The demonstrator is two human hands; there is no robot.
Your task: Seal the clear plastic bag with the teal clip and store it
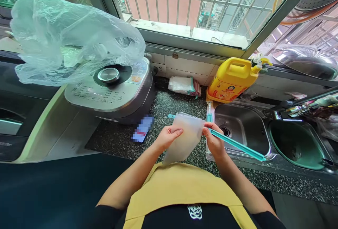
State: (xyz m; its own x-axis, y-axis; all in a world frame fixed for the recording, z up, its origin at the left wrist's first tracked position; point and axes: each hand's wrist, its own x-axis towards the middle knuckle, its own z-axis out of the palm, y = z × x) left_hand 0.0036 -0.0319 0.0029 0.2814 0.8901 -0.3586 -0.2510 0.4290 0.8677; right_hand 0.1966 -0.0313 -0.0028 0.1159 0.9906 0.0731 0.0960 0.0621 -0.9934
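A frosted, translucent plastic bag [188, 134], flat and seemingly in several layers, is held over the counter in front of the apron. My left hand [168, 137] pinches its left side, thumb on top. At the bag's right edge, my right hand [213, 140] is closed around a long teal sealing strip [239, 145] that slants down to the right, over the sink's edge. Whether the right fingers also grip the bag's edge I cannot tell. A short teal piece [171, 116] pokes out left of the bag's top.
A rice cooker [111, 93] stands left under a large crumpled plastic bag [76, 38]. Nearby lies a blurred blue packet [142, 129]. Folded bags [182, 85] rest by the wall. A yellow jug [232, 79] stands behind the steel sink [244, 127]; a green basin [295, 144] sits further right.
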